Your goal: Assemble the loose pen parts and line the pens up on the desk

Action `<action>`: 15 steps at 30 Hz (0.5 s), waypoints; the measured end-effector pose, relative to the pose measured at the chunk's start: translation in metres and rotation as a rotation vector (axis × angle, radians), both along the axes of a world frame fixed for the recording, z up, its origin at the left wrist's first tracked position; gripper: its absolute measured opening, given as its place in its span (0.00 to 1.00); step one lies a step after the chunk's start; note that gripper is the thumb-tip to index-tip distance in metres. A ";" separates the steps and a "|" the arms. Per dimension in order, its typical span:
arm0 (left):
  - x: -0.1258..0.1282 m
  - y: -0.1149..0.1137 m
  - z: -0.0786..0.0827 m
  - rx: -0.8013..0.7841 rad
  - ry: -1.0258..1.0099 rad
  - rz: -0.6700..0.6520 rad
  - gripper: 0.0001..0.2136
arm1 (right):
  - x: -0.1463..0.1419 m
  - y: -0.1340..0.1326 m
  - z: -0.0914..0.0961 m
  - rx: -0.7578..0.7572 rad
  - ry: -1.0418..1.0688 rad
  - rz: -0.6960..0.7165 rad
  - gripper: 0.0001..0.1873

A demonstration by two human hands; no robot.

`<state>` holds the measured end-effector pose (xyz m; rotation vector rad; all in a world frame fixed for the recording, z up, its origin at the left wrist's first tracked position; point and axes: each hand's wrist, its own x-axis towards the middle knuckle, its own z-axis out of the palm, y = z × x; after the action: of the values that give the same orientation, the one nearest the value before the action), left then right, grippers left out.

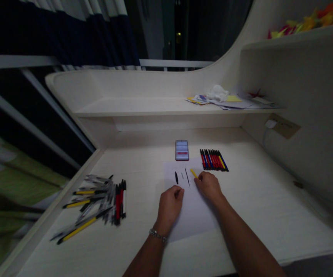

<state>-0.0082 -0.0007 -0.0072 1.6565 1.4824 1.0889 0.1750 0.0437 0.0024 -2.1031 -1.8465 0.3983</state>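
A white sheet of paper (193, 215) lies on the desk in front of me. On it lie a short black pen cap (176, 177), a small grey part (182, 175) and a thin black refill (187, 177). My right hand (209, 186) rests on the sheet with its fingers pinched on a yellow pen barrel (194, 173). My left hand (170, 204) lies curled on the paper just below the cap; whether anything sits in its fingers is hidden.
A neat row of red, blue, black and yellow pens (213, 160) lies right of the sheet. A loose pile of pens (97, 202) is at the left. A phone (182, 150) sits behind the paper. Papers and a cloth (218, 94) are on the shelf.
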 end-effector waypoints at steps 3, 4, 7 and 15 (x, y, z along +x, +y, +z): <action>0.001 -0.001 0.003 0.005 0.002 -0.006 0.09 | 0.001 0.000 0.001 -0.028 -0.008 -0.044 0.13; 0.001 -0.001 0.005 0.005 -0.010 -0.004 0.09 | 0.002 0.000 0.001 -0.036 -0.002 -0.069 0.13; 0.003 -0.002 0.009 -0.003 -0.091 0.014 0.10 | 0.008 0.001 0.002 -0.013 0.125 -0.114 0.13; 0.006 0.001 0.011 -0.078 -0.418 -0.024 0.17 | -0.020 -0.017 0.011 -0.117 1.001 0.341 0.19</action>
<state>-0.0026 -0.0002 0.0040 1.2916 1.2123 1.2556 0.1548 0.0272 0.0133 -1.2020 -1.5142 1.3592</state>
